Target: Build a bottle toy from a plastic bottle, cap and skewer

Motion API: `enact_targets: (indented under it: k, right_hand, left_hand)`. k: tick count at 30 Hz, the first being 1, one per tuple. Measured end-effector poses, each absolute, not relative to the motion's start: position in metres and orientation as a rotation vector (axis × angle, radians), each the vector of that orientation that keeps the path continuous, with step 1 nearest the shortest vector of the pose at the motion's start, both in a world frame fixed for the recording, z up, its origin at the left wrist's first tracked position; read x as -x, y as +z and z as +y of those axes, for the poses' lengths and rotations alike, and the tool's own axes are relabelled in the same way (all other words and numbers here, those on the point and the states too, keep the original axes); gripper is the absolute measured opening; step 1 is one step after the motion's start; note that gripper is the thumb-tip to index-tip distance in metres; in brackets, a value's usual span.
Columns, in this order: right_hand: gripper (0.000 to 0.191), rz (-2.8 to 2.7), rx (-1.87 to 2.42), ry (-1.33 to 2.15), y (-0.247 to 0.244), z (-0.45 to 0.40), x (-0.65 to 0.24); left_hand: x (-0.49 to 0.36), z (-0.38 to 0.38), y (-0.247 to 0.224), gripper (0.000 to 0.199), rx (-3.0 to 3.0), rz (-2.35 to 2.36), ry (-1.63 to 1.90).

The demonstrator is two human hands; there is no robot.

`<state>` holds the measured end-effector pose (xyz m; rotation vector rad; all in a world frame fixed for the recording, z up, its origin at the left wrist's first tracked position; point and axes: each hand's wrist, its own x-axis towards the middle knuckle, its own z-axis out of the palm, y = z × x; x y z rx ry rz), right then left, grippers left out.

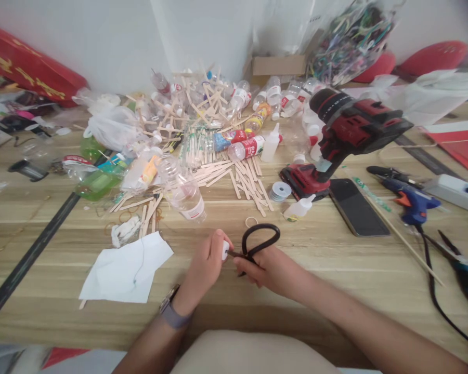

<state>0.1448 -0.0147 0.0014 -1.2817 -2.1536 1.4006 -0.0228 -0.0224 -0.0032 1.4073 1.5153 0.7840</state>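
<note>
Near the front of the wooden table, my left hand [207, 262] is closed on a small white cap [225, 250], held between thumb and fingers. My right hand [265, 267] grips black-handled scissors [260, 240], one loop standing up above the fingers. The scissors' tip meets the white cap; whether it goes into it cannot be made out. A thin pale ring [251, 222] lies just beyond the scissors. To the left of my left hand is a white paper sheet [120, 267] with a dark thread on it.
Beyond my hands stand a clear bottle [185, 195], loose wooden sticks [251, 184] and piled plastic bottles. Toward the right are a red drill [351, 130], a spool [281, 191], a small glue bottle [299, 208], a phone [358, 208], a blue glue gun [415, 205] and pliers [466, 272].
</note>
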Motion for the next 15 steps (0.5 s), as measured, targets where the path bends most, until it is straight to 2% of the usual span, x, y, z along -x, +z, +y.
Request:
enact_targets:
  k: [2, 5, 10, 15]
  right_hand:
    - [0.035, -1.968, 1.290, 1.670, 0.0019, -0.0172, -0.1433]
    - [0.046, -1.867, 1.291, 1.837, 0.0029, -0.0206, -0.1409]
    - [0.051, -1.358, 1.184, 2.235, 0.0053, -0.0239, -0.1369]
    - [0.054, -1.206, 1.148, 2.385, 0.0105, -0.0235, -0.1358]
  left_hand:
    - [0.0229, -0.0237, -0.0018, 0.042, -1.435, 1.527, 0.824]
    - [0.0230, -0.0258, -0.0001, 0.046, -1.480, 1.544, 0.879]
    - [0.0244, -0.0300, -0.0048, 0.045, -1.534, 1.559, 0.959]
    - [0.0249, -0.0322, -0.0070, 0.037, -1.615, 1.539, 1.048]
